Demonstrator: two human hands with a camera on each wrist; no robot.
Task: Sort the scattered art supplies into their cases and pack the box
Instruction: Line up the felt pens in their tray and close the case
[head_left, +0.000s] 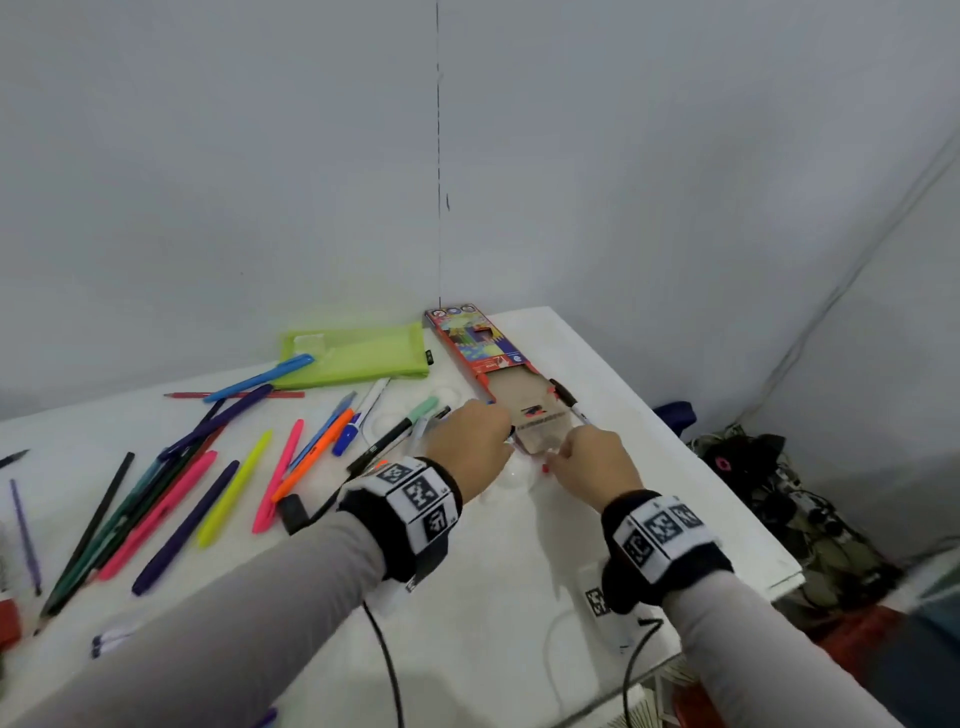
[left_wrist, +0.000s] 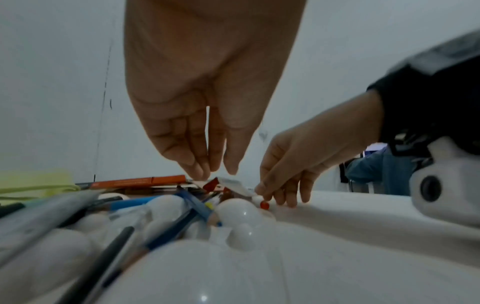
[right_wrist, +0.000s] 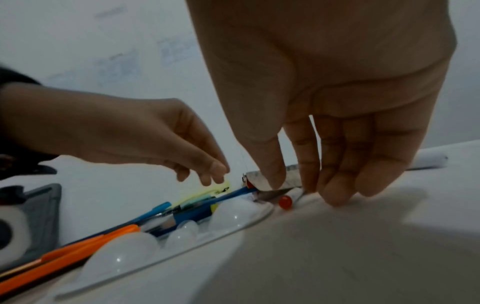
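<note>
Two hands meet mid-frame in the head view: left hand (head_left: 475, 441) and right hand (head_left: 597, 460) at the pencil box (head_left: 480, 345) flap. Left wrist view: left grip pinches the flap (left_wrist: 207, 183). Right wrist view: right grip pinches it too. Next, likely loading pencils.

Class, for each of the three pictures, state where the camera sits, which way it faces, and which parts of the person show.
Head: up high, looking down at the white table; both forearms, left hand, right hand.
Left wrist: under the left hand, facing along its fingers; right hand alongside.
Right wrist: under the right hand; left hand opposite.
Shared: both wrist views show the small red-capped white tube.
</note>
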